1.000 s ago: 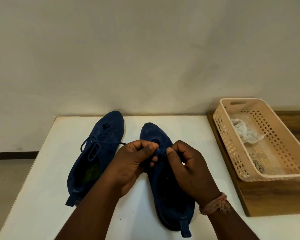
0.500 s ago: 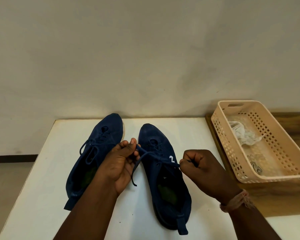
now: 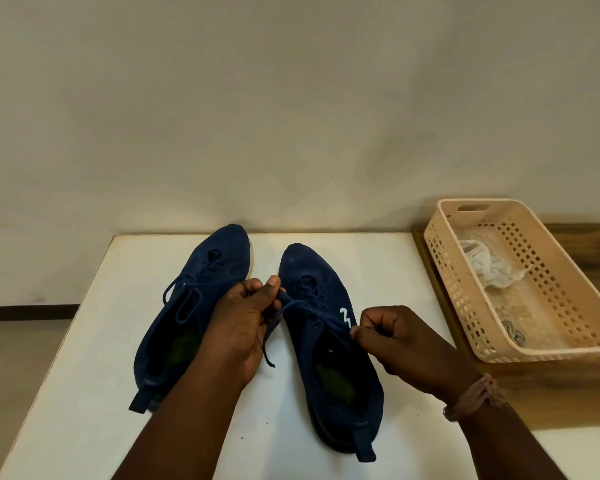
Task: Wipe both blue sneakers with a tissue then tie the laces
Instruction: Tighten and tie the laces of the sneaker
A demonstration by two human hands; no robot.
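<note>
Two dark blue sneakers lie side by side on the white table, toes pointing away from me. The left sneaker has a tied bow on its laces. Over the right sneaker, a lace runs taut between my hands. My left hand pinches one lace end between thumb and fingers, between the two shoes. My right hand grips the other end at the shoe's right side, fingers curled. A loose lace tail hangs below my left hand.
A beige perforated plastic basket stands on a wooden board at the right, holding a crumpled white tissue. A plain wall rises right behind the table. The floor shows beyond the table's left edge.
My hands were together over the right sneaker's laces a second ago. They have since pulled apart, left and right, drawing the lace tight. Little has moved in the last half second.
</note>
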